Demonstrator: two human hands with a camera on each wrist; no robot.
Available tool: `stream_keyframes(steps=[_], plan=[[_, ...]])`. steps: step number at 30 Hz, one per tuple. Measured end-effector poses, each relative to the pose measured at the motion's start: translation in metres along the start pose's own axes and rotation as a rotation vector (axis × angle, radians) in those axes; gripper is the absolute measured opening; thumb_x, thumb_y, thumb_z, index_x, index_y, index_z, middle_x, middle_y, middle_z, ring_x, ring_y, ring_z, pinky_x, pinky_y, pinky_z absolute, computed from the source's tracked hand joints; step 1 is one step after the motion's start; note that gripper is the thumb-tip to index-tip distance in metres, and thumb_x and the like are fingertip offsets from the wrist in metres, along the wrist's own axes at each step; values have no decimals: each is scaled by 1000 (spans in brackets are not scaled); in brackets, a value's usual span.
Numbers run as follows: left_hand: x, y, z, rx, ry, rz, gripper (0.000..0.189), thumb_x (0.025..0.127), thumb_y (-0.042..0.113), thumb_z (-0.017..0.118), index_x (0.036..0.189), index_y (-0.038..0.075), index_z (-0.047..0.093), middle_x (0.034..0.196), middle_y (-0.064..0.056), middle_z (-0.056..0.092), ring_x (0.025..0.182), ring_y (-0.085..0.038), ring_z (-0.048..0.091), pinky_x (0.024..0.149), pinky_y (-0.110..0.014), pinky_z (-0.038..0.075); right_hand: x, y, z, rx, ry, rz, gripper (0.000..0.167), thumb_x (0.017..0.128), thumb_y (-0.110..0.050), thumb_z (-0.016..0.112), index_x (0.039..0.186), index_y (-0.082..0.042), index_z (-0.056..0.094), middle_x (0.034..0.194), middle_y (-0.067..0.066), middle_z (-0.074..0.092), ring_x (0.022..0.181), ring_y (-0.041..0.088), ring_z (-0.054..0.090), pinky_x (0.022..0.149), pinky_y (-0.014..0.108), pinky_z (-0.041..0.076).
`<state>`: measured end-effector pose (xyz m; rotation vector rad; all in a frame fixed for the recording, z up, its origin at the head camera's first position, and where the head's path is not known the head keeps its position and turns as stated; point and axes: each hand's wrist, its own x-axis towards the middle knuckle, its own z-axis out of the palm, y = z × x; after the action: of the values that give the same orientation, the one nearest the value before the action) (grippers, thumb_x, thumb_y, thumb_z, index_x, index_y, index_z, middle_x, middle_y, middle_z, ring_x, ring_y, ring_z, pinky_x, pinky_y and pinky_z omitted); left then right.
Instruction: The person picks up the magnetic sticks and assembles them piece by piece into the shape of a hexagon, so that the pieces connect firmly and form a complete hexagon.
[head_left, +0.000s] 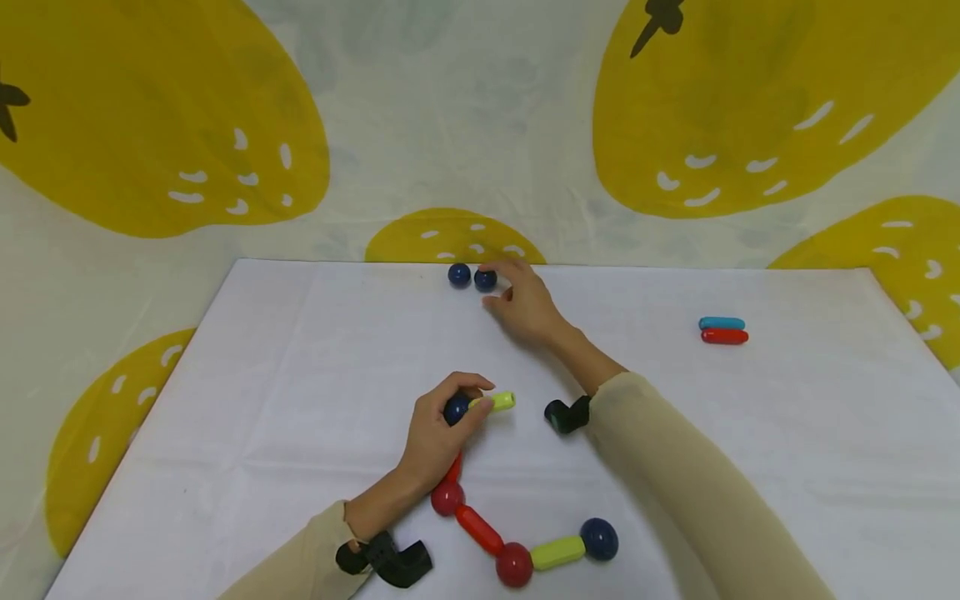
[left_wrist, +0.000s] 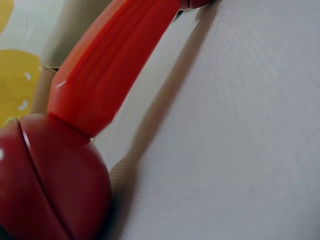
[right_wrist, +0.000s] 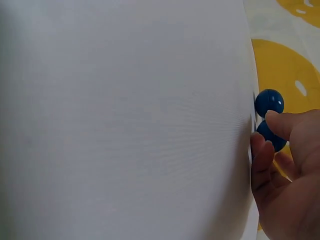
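My left hand (head_left: 438,433) grips a dark blue ball (head_left: 454,409) and a yellow-green rod (head_left: 504,401) that sticks out past the thumb. Under that hand a red rod (head_left: 454,468) runs into a red ball (head_left: 447,497); whether it joins the held ball is hidden. The chain continues through a second red rod (head_left: 479,530), another red ball (head_left: 514,565), a yellow-green rod (head_left: 558,552) and a blue ball (head_left: 599,539). At the far edge my right hand (head_left: 522,302) has thumb and fingers spread about a blue ball (right_wrist: 272,137), beside a second blue ball (right_wrist: 269,103).
A light blue rod (head_left: 722,323) and a red rod (head_left: 724,337) lie side by side at the right of the white table (head_left: 315,367). Behind the table hangs a cloth (head_left: 465,125) with yellow fruit shapes. Black wrist mounts (head_left: 397,562) sit on both sleeves.
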<state>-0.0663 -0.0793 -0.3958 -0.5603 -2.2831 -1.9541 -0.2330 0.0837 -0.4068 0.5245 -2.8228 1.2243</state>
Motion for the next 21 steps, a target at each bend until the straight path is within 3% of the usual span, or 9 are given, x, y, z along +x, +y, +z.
stream_keyframes(steps=[4,9,13,17,21], plan=[[0,0,0,5,-27,-2,26,82,1,73,107,-1,64,91,-9,61,82,-17,55,70,-22,46,6,-1,1,-3,11,5,35,88,-10,68,122,-12,59,123,8,53,74,22,51,69,32,42],[1,-2,1,24,-31,27,28,81,-3,73,107,1,65,95,-8,63,85,-18,56,75,-25,47,10,-5,5,28,21,36,24,88,-12,69,110,-11,60,103,6,57,67,21,49,63,30,39],[0,-5,3,36,-32,61,27,82,-3,72,107,1,66,99,-8,66,88,-19,58,79,-28,47,6,-6,4,40,14,50,24,89,-14,69,110,-10,58,107,4,57,72,20,50,67,29,42],[0,-21,3,46,-34,60,28,83,3,73,110,8,66,106,-2,66,94,-18,59,84,-29,47,-5,-9,-4,80,3,46,31,89,-18,69,117,-10,58,115,4,59,79,20,53,73,30,45],[-1,-37,3,49,-40,41,29,85,12,73,113,15,66,108,2,66,97,-16,59,86,-30,47,-24,-17,-18,148,-4,51,36,89,-25,69,121,-12,58,117,1,60,83,19,56,70,32,47]])
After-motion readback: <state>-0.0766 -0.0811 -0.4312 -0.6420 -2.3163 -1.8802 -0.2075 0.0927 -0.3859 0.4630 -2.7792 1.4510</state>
